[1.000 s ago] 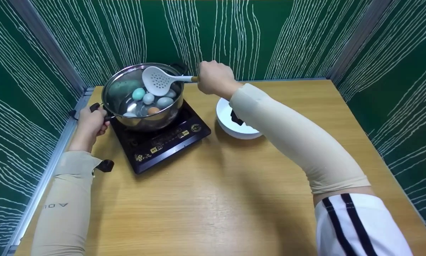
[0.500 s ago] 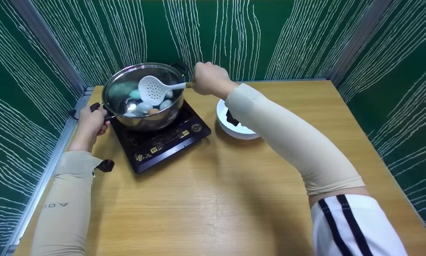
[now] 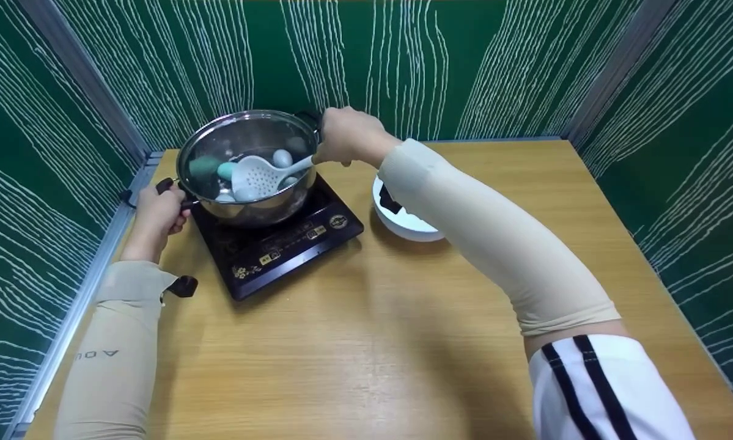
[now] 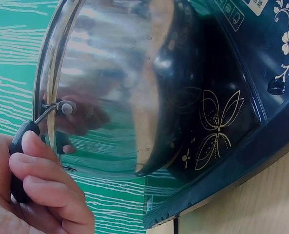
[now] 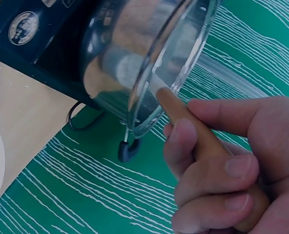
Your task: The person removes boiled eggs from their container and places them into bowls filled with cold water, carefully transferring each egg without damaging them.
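Teal egg (image 3: 225, 170) partly behind white skimmer (image 3: 255, 175)

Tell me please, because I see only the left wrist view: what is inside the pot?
Observer: Several eggs are in the pot, one of them turquoise.
Operator: Thank you. And what does the right hand hold?
Observer: It grips a white spoon with holes, whose head is inside the pot.
Operator: Could you say also what stands to the right of the cooker?
Observer: A white bowl on the table, partly hidden in the head view by the right sleeve.
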Demonstrator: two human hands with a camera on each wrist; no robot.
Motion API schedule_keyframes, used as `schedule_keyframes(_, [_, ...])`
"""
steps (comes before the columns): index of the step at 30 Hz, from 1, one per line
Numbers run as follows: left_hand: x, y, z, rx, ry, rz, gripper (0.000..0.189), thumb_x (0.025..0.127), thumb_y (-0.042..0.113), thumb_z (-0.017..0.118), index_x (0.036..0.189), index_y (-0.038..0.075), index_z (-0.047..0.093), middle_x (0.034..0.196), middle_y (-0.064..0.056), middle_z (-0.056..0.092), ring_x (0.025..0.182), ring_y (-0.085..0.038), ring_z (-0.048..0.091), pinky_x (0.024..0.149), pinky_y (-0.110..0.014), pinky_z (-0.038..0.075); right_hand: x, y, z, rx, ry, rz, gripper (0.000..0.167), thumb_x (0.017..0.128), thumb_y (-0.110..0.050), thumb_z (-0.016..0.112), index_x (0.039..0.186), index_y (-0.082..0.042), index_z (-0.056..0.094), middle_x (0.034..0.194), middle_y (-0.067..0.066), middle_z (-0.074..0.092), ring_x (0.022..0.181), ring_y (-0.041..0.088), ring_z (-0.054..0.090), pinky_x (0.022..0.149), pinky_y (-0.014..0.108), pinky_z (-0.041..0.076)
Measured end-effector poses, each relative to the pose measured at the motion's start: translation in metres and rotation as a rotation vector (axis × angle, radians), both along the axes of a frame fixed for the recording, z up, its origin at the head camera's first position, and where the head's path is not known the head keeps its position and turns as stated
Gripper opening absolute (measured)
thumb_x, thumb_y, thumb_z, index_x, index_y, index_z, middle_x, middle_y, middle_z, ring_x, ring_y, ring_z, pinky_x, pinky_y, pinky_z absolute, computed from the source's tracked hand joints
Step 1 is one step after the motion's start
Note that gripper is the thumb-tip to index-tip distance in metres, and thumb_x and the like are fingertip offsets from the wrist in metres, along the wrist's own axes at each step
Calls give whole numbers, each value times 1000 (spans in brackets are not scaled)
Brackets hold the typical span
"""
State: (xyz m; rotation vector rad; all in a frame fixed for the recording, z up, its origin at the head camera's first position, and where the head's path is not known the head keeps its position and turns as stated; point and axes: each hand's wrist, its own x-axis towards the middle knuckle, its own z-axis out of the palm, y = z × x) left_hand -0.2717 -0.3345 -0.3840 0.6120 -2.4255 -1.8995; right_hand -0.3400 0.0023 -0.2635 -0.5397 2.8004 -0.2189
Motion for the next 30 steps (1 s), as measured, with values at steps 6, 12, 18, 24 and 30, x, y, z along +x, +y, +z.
schedule_keyframes(6, [0, 0, 0, -19, -7, -8, 7, 110, 18, 39, 108, 13, 44, 57, 12, 55, 45, -1, 48, 45, -18, 43, -1, -7, 2, -33, -90, -4, 33, 103, -44, 74, 107, -12, 69, 82, 2, 67, 69, 14, 59, 58, 27, 44])
schedule_keyframes(12, [0, 0, 0, -17, -6, -9, 5, 110, 16, 39, 108, 14, 43, 58, 11, 55, 45, -1, 49, 45, -18, 43, -5, -9, -4, -119, -222, -27, 32, 102, -41, 76, 90, -13, 64, 70, -2, 58, 57, 10, 48, 53, 25, 38])
schedule_keyframes(18, [1, -1, 0, -13, -21, -6, 6, 111, 18, 38, 114, 14, 41, 61, 11, 55, 47, -2, 49, 46, -18, 44, -7, -5, -7, -197, -307, -47, 32, 104, -40, 75, 87, -14, 64, 64, -5, 53, 56, 10, 44, 52, 25, 35])
schedule_keyframes(24, [1, 1, 1, -1, -9, -14, 7, 110, 16, 38, 112, 12, 43, 61, 11, 55, 47, -1, 48, 46, -18, 43, -8, -1, -6, -224, -330, -53, 30, 105, -38, 73, 88, -13, 66, 62, -5, 53, 53, 8, 44, 51, 24, 36])
schedule_keyframes(30, [1, 2, 1, -4, 7, 4, 4, 108, 15, 38, 108, 13, 42, 57, 10, 54, 44, -1, 48, 43, -18, 42, -10, 7, 0, -248, -363, -75, 27, 106, -34, 71, 92, -11, 65, 61, -5, 51, 52, 9, 42, 50, 24, 34])
